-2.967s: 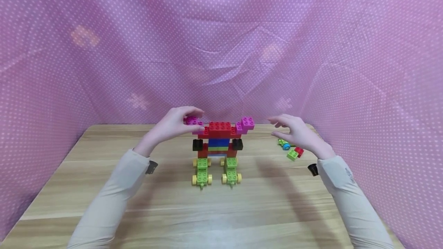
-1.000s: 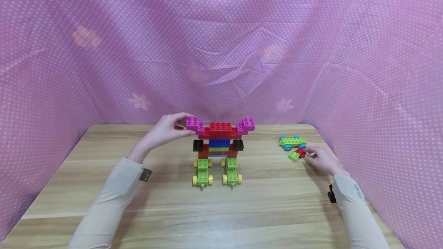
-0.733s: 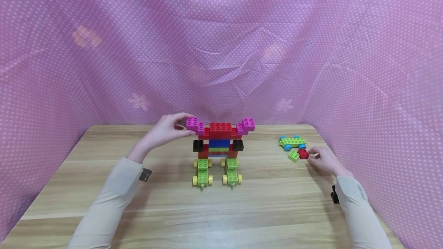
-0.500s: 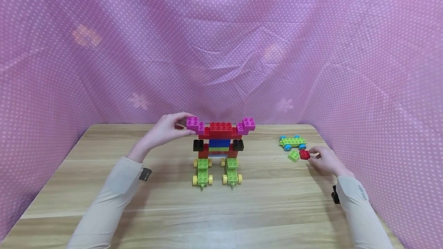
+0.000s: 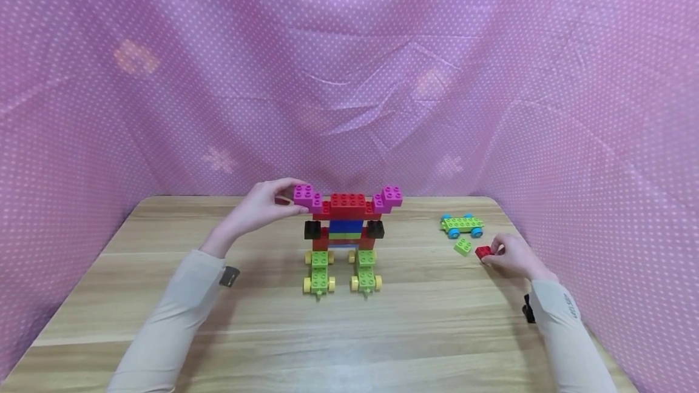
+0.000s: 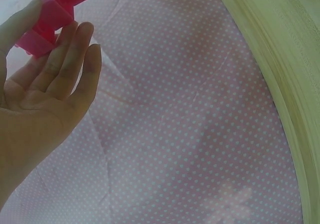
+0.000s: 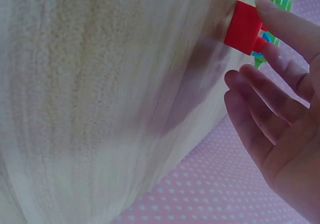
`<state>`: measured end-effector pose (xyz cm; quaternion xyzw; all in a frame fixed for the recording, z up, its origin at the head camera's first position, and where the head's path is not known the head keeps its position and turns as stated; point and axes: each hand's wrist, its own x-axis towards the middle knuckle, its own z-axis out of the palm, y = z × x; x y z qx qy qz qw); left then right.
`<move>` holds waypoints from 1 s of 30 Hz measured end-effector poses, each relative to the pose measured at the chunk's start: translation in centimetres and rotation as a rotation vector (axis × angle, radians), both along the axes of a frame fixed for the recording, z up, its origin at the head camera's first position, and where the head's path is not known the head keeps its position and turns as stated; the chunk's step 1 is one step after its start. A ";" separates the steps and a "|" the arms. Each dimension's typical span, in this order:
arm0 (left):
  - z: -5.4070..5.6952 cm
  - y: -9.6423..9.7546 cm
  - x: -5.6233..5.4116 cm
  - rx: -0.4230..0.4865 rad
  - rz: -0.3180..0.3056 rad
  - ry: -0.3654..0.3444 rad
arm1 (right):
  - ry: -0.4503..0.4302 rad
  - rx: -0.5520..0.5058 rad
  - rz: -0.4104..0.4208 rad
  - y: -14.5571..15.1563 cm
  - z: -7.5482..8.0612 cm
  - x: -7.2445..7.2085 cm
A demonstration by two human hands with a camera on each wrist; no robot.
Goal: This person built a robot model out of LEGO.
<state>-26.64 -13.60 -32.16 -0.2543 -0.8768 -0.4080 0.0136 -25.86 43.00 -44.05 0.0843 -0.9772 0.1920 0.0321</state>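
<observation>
A toy-brick figure stands on two green wheeled bases mid-table, with blue, black and red bricks above and a wide red brick on top. My left hand pinches the magenta brick at the figure's upper left between thumb and fingers. The left wrist view shows that magenta brick by the thumb, the other fingers loosely spread. At the right, my right hand pinches a small red brick low over the table. Thumb and forefinger meet this red brick in the right wrist view.
A small lime-green brick lies left of the right hand. Behind it stands a green wheeled base with blue wheels. Pink dotted cloth hangs behind and on both sides of the wooden table.
My right hand has come down to the loose bricks, gripped the red one and drawn it away from the lime-green brick, rightward and nearer. My left hand keeps its hold on the magenta brick.
</observation>
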 end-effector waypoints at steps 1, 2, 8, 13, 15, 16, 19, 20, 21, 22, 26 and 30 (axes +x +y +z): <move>0.0 0.0 0.0 0.000 -0.001 0.000 | 0.000 0.006 -0.001 0.0 0.0 0.1; 0.0 0.0 0.0 -0.001 -0.002 -0.001 | -0.001 0.005 -0.002 -0.1 0.0 0.1; -0.2 -0.1 -0.1 -0.008 0.002 -0.008 | -0.024 0.003 -0.019 -0.3 -0.1 0.3; -0.4 -0.2 -0.1 -0.001 0.007 -0.015 | -0.037 0.033 -0.036 -0.5 -0.2 0.3; -0.5 -0.2 0.0 0.005 0.005 -0.016 | -0.048 0.042 -0.043 -0.6 -0.2 0.3; -0.5 -0.2 0.0 0.007 0.006 -0.015 | -0.052 0.045 -0.043 -0.6 -0.2 0.3; -0.3 -0.1 0.1 0.013 0.008 -0.014 | -0.044 0.056 -0.028 -0.5 -0.1 0.4; -0.3 -0.1 0.0 0.014 0.007 -0.012 | -0.036 0.060 -0.019 -0.5 -0.1 0.4; -0.3 -0.1 0.0 0.015 0.007 -0.010 | -0.029 0.060 -0.013 -0.4 -0.1 0.4; -0.2 -0.1 -0.1 0.014 0.007 -0.008 | -0.023 0.057 -0.009 -0.4 0.0 0.4; -0.2 -0.1 -0.2 0.006 0.009 -0.005 | -0.019 0.032 -0.014 -0.6 0.3 0.6; -0.2 -0.2 -0.1 -0.005 0.017 -0.012 | -0.008 0.016 -0.025 -1.0 1.0 0.8</move>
